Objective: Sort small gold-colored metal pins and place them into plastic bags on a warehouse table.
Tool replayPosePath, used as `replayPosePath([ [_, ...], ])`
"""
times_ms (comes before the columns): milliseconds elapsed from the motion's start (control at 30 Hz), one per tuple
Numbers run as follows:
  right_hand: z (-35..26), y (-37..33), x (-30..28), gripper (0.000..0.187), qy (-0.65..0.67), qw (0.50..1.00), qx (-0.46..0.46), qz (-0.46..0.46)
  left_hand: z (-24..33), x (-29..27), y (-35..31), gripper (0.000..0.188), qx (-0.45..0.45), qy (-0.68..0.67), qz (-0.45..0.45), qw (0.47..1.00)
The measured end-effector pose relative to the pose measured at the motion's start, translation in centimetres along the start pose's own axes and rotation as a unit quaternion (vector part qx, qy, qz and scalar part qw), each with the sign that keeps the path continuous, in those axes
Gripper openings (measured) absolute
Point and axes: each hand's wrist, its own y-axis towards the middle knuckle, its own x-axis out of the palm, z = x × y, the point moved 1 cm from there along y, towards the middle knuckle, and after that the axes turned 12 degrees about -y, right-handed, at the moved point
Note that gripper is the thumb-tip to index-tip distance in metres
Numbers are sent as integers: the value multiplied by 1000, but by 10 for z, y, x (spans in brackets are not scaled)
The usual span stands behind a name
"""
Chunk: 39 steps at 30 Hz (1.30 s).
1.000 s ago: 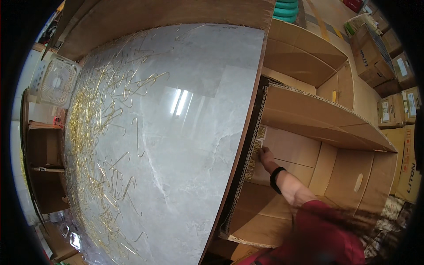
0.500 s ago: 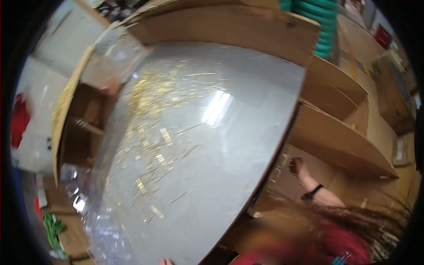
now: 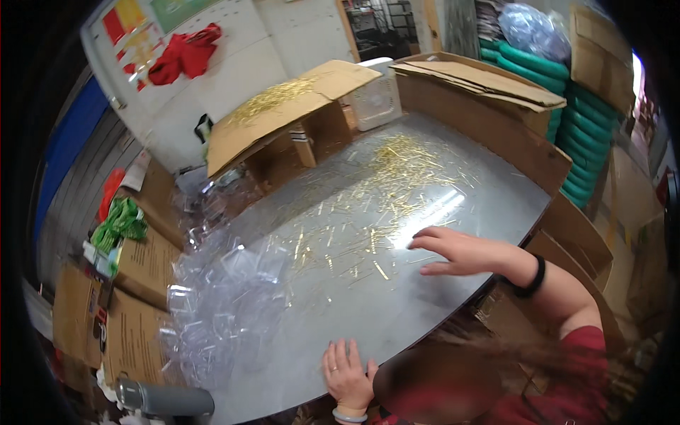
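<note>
My left hand (image 3: 347, 377), with a ring and a pale bangle, rests flat at the near edge of the grey table (image 3: 375, 304), its fingers stretched out and nothing in it. Above the table's right side my right hand (image 3: 457, 253), a black band on its wrist, reaches in from the right with fingers apart and holding nothing. Thin gold-coloured strips (image 3: 404, 170) lie heaped toward the far side. Several looser strips (image 3: 380, 269) are scattered left of my right hand. Clear plastic pieces (image 3: 234, 304), apparently small boxes, cover the table's left side.
A cardboard shelf (image 3: 262, 138) with gold strips on top stands at the back left. Cardboard walls (image 3: 489, 113) border the far right. A grey bottle (image 3: 166, 399) lies at the front left, beside cartons (image 3: 138, 333). Cardboard compartments (image 3: 574, 248) sit right of the table.
My right hand has come up from the cardboard compartment to over the table. My left hand shows more fully on the table. The view has swung toward the left and the far wall.
</note>
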Motion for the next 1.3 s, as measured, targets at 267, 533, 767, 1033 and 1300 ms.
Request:
replayPosePath([
  [267, 5, 138, 78, 87, -138, 959, 188, -161, -5, -11, -1, 56, 15, -25, 6, 1000],
  [533, -58, 42, 131, 68, -181, 982, -27, -45, -5, -5, -4, 58, 15, -31, -9, 999],
  [767, -81, 2, 125, 79, -183, 970, 154, 48, -3, -10, -2, 61, 11, -20, -25, 999],
  [1033, -107, 38, 145, 39, -103, 980, 55, 163, -8, -18, -5, 63, 2, -128, -66, 990],
  [1300, -114, 32, 149, 38, -41, 982, -140, 117, -13, -38, 5, 76, -64, -41, -133, 988],
])
